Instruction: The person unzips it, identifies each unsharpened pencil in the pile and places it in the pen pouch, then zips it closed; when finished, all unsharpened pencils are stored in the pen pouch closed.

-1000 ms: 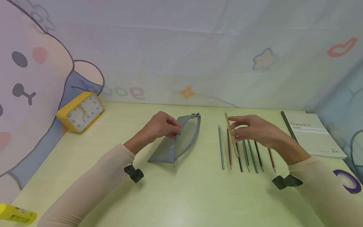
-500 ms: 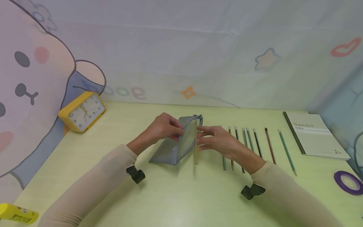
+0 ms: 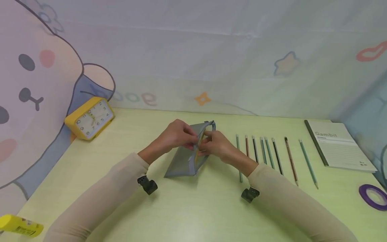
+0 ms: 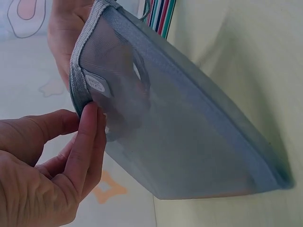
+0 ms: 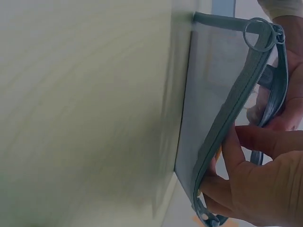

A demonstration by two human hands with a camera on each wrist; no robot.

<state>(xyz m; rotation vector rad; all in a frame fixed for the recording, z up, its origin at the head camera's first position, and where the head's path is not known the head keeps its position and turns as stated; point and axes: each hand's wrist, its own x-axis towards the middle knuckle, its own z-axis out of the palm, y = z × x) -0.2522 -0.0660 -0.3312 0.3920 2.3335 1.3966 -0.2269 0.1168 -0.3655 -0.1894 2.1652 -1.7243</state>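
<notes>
A grey mesh zip pouch (image 3: 181,161) stands tilted on the table with its zipped mouth spread apart. My left hand (image 3: 180,135) pinches one edge of that mouth between thumb and fingers, as the left wrist view shows beside a small label (image 4: 96,82). The fingers of my right hand (image 3: 218,145) reach into the mouth, holding a yellow pencil (image 3: 197,155) that lies along the opening. In the right wrist view the fingertips pass behind the zip edge (image 5: 232,111), and most of the pencil is hidden there.
Several pencils (image 3: 291,161) lie in a loose row right of the pouch. Beyond them are a notebook (image 3: 340,146) and a roll of purple tape (image 3: 364,198). A yellow alarm clock (image 3: 89,118) stands at the back left, a yellow bottle (image 3: 21,226) at the front left.
My right hand has carried the yellow pencil leftward from the row into the pouch's mouth. My left hand has kept its pinch on the pouch edge.
</notes>
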